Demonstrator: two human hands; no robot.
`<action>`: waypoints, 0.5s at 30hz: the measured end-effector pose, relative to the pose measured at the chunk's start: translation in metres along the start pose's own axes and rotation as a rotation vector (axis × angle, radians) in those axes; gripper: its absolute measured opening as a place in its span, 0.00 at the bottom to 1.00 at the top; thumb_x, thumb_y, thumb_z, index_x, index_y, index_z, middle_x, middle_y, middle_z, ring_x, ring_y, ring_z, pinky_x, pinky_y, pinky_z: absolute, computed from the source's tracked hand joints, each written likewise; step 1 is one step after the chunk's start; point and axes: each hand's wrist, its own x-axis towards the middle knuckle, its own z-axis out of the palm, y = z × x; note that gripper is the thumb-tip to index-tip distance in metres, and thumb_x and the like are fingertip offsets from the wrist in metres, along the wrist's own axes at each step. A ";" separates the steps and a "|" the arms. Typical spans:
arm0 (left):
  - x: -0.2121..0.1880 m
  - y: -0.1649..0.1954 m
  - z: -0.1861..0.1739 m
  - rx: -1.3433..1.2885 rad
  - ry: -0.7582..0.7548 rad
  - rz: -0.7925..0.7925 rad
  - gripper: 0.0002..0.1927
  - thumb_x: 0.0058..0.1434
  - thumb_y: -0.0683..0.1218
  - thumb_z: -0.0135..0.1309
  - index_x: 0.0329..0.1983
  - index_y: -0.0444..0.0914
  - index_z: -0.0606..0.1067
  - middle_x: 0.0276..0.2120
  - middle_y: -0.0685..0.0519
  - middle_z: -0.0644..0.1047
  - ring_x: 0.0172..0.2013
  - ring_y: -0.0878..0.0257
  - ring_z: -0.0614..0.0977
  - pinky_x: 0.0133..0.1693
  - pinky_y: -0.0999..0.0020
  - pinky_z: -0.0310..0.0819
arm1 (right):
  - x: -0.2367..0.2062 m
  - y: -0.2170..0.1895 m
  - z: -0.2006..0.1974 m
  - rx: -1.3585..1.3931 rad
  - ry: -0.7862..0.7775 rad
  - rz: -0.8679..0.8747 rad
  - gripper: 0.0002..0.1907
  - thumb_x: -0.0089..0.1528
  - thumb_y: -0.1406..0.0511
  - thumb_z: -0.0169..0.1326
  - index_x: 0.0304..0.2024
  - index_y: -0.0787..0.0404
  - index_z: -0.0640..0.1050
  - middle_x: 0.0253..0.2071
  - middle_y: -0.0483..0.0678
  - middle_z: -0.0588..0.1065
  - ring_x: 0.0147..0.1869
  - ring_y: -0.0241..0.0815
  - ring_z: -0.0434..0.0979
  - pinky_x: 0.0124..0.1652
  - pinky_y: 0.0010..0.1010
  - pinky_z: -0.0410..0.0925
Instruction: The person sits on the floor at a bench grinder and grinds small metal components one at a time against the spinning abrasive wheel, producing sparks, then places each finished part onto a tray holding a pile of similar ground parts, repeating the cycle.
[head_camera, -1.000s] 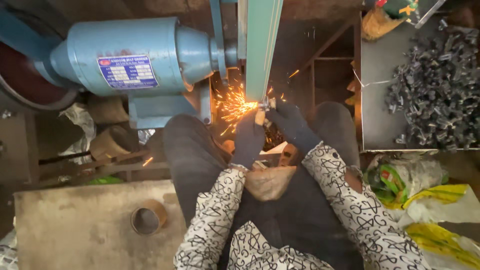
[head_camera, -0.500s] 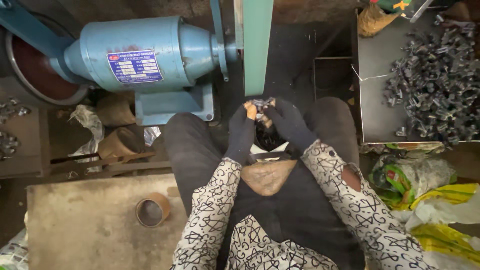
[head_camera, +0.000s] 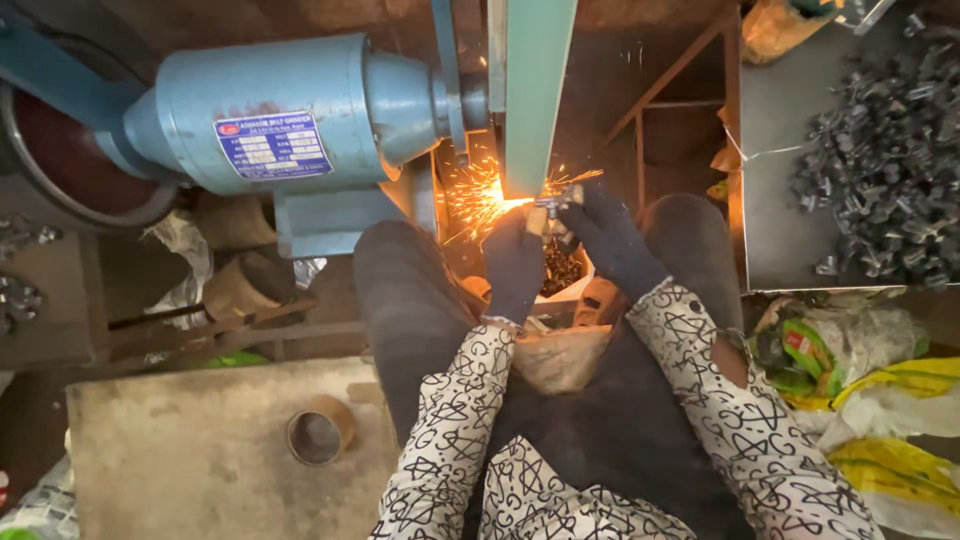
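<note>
Sparks fly; both gloved hands, left (head_camera: 513, 262) and right (head_camera: 610, 240), pinch 1 small metal part (head_camera: 553, 205) against the belt's (head_camera: 535, 95) lower edge, fingers behind it, clear of the spray.

Single head-worn view, steeply downward and close above the blue belt grinder (head_camera: 290, 140), facing forward.

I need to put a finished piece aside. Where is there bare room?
Bare: the slab left of the tape roll, and the tray strip left of the metal parts. Crowded: around both gloved hands at the belt.
</note>
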 end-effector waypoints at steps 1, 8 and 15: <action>0.000 0.003 -0.003 -0.095 -0.071 -0.056 0.12 0.70 0.50 0.53 0.38 0.36 0.78 0.30 0.46 0.80 0.33 0.57 0.80 0.39 0.62 0.73 | -0.002 -0.003 -0.001 0.026 -0.001 0.044 0.11 0.70 0.63 0.50 0.48 0.64 0.79 0.34 0.47 0.77 0.36 0.34 0.78 0.37 0.29 0.72; -0.010 0.017 -0.034 -0.690 -0.314 -0.431 0.14 0.71 0.45 0.52 0.54 0.34 0.81 0.37 0.51 0.82 0.33 0.66 0.80 0.34 0.69 0.73 | -0.029 -0.020 -0.004 -0.285 0.084 -0.421 0.13 0.66 0.69 0.56 0.52 0.65 0.79 0.46 0.50 0.80 0.49 0.39 0.81 0.49 0.33 0.72; -0.019 0.014 -0.046 -0.584 -0.172 -0.174 0.15 0.67 0.40 0.55 0.55 0.32 0.77 0.45 0.52 0.82 0.44 0.67 0.83 0.47 0.71 0.78 | -0.038 -0.031 0.008 -0.107 -0.165 -0.065 0.12 0.65 0.64 0.54 0.46 0.66 0.78 0.37 0.49 0.81 0.41 0.34 0.80 0.43 0.30 0.72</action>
